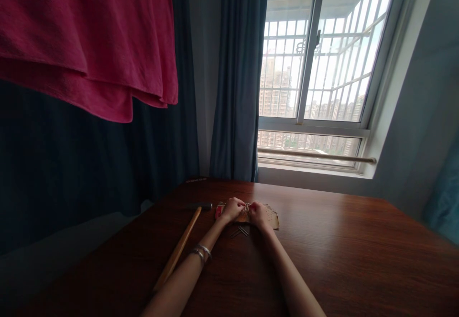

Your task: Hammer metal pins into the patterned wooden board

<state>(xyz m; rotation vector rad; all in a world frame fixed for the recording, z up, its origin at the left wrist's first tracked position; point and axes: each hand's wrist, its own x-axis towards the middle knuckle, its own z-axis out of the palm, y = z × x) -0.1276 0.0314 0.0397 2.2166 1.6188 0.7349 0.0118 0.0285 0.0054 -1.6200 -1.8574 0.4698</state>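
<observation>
Filling the lower view, a reddish-brown wooden table runs back toward dark blue curtains and a barred sliding window. A magenta towel hangs at upper left. On the table's left side lies a wooden-handled hammer, its head pointing away and the near end of its handle close beside the left forearm; an elbow swung outward could knock it.

Near the table's middle, under both hands, is a tan cardboard-like slab with a red patch at its left end and thin metal pieces along its far right edge. The left hand and right hand rest over it, fingers curled, fingertips nearly meeting; they seem to pinch something slim and metallic, though I cannot tell exactly what. A slip there could bend a piece or prick a finger, and uneven pressure might tilt the slab. Bracelets circle the left wrist. Smallest are the loose nails just nearer than the slab, which a brushing wrist might scatter.
</observation>
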